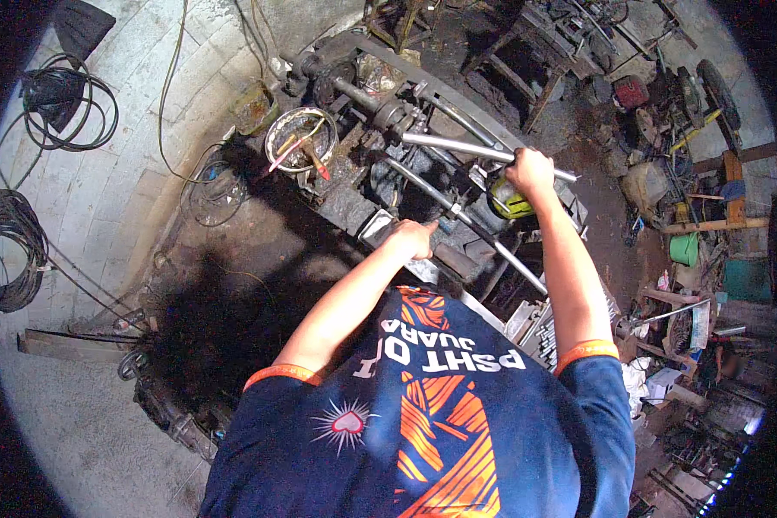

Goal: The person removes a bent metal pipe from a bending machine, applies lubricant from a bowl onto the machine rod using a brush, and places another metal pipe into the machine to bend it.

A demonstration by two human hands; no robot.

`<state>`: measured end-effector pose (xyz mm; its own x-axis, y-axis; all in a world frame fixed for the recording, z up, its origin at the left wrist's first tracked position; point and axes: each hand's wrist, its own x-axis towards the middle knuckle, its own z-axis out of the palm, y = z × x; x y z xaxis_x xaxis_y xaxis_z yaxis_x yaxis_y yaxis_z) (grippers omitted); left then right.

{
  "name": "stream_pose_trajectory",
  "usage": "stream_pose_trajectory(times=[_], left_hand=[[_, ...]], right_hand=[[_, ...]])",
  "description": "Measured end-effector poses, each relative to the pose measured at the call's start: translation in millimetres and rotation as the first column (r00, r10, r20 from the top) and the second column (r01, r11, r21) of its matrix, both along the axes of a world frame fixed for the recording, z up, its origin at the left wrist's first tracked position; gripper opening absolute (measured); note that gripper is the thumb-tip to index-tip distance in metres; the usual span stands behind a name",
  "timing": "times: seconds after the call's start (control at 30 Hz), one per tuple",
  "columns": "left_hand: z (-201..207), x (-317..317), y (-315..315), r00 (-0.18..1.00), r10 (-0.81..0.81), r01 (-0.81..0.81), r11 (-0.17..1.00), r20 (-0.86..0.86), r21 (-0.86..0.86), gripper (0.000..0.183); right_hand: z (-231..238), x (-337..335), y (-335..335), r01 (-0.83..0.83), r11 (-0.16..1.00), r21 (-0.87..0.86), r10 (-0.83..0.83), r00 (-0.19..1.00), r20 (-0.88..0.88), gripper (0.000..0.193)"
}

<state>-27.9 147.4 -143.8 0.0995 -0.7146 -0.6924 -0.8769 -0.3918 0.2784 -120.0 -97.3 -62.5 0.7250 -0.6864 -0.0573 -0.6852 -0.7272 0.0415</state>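
Observation:
A long metal rod (457,146) sticks out from the spindle (392,116) of a greasy lathe-like machine and slants down to the right. My right hand (531,173) is wrapped round it near its outer end. Below it, a second bare metal bar (419,183) crosses the machine on a slant. My left hand (413,241) is at the machine's near side, fingers curled, close to a dark cylindrical part (457,259). Whatever lies under those fingers is hidden. A black and yellow object (511,204) sits just beneath my right hand.
A round tub (300,138) holding brushes or sticks stands at the machine's left end. Coiled black cables (13,250) lie on the pale floor at left. A wooden-legged bench (514,78) is behind the machine. Scrap and a green container (684,249) crowd the right.

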Motion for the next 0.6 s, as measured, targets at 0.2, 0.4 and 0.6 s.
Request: stream_pose_trajectory(times=[0.2, 0.4, 0.6], left_hand=[[-6.0, 1.0, 1.2, 1.000, 0.024, -0.024, 1.000, -0.005, -0.001, 0.085], [-3.7, 1.1, -0.1, 1.000, 0.026, -0.026, 1.000, -0.013, 0.010, 0.086], [-3.4, 1.4, 0.3, 1.000, 0.011, -0.011, 1.000, -0.002, -0.001, 0.084]], right_hand=[[-3.1, -1.1, -0.5, -0.003, 1.000, -0.021, 0.004, 1.000, 0.007, 0.024], [-5.3, -4.1, -0.3, 0.000, 1.000, -0.014, 0.001, 0.999, 0.035, 0.023], [-2.0, -0.2, 1.5, 0.024, 1.000, 0.007, -0.024, 1.000, -0.003, 0.024]])
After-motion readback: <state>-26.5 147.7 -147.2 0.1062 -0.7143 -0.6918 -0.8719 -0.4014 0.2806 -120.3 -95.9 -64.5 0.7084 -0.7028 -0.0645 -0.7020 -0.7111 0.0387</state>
